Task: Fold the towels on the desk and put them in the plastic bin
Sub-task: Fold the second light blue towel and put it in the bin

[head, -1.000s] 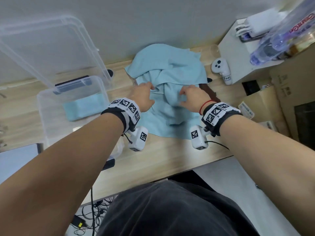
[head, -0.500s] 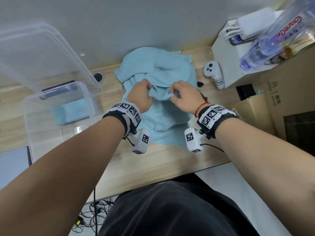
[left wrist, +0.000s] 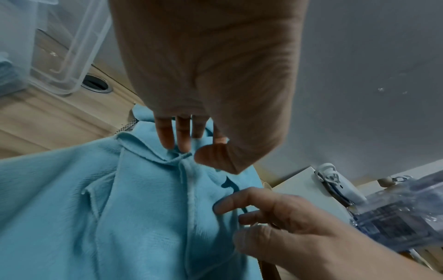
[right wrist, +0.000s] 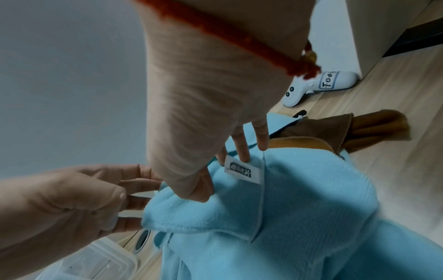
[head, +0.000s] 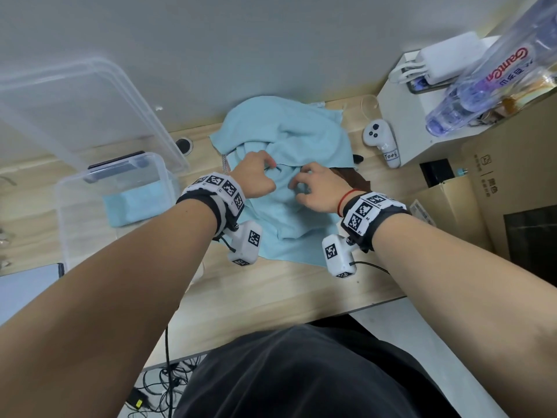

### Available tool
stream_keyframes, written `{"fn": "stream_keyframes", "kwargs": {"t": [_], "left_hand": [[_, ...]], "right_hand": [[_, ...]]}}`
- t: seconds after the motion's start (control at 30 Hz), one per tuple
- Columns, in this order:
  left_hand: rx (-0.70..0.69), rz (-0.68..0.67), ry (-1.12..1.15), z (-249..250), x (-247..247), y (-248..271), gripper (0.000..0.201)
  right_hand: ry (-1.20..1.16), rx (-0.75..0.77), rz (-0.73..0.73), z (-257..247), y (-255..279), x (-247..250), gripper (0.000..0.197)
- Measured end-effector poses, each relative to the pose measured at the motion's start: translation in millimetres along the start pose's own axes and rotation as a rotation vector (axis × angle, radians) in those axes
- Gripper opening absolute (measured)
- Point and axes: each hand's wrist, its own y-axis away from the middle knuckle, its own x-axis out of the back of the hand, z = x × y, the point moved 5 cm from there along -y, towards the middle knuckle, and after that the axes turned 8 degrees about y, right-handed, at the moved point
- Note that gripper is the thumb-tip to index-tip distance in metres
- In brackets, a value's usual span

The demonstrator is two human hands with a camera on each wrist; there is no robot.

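Observation:
A crumpled light blue towel (head: 289, 137) lies on the wooden desk against the wall. My left hand (head: 266, 168) pinches its hem between thumb and fingertips (left wrist: 182, 147), lifting a ridge of cloth. Close to its right, my right hand (head: 298, 184) pinches another fold of the same towel, beside a white label (right wrist: 242, 170). A brown towel (right wrist: 323, 130) pokes out from under the blue one on the right. The clear plastic bin (head: 72, 230) stands at the left with a folded blue towel (head: 135, 203) inside.
The bin's clear lid (head: 90, 107) leans on the wall behind it. A cable hole (head: 184, 145) sits left of the towel. To the right are a white controller (head: 379, 140), a white box (head: 422, 122), a water bottle (head: 488, 79) and cardboard boxes (head: 512, 182).
Both hands have gone from lying apart on the towel to pinching its edge near the middle, close together. The cloth between them is bunched and lifted.

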Motion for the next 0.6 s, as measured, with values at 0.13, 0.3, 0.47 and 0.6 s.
{"fn": "stream_keyframes", "kwargs": {"t": [0.13,0.3,0.47,0.6], "left_hand": [[0.007,0.009,-0.047,-5.1,1.5,3.6,0.052],[-0.098,0.242,0.062,6.5,29.6,9.9,0.04],[-0.215,0.411,0.219,34.1,75.8,24.8,0.016],[-0.287,0.447,0.369,55.6,92.4,35.6,0.02]], "right_hand": [[0.012,0.024,0.014,-7.8,0.8,-1.5,0.033],[0.044,-0.018,0.243,-10.5,0.1,17.7,0.03],[0.105,-0.135,0.475,-15.2,-4.7,54.5,0.057],[0.168,-0.148,0.503,-19.9,-5.9,73.5,0.034]]}}
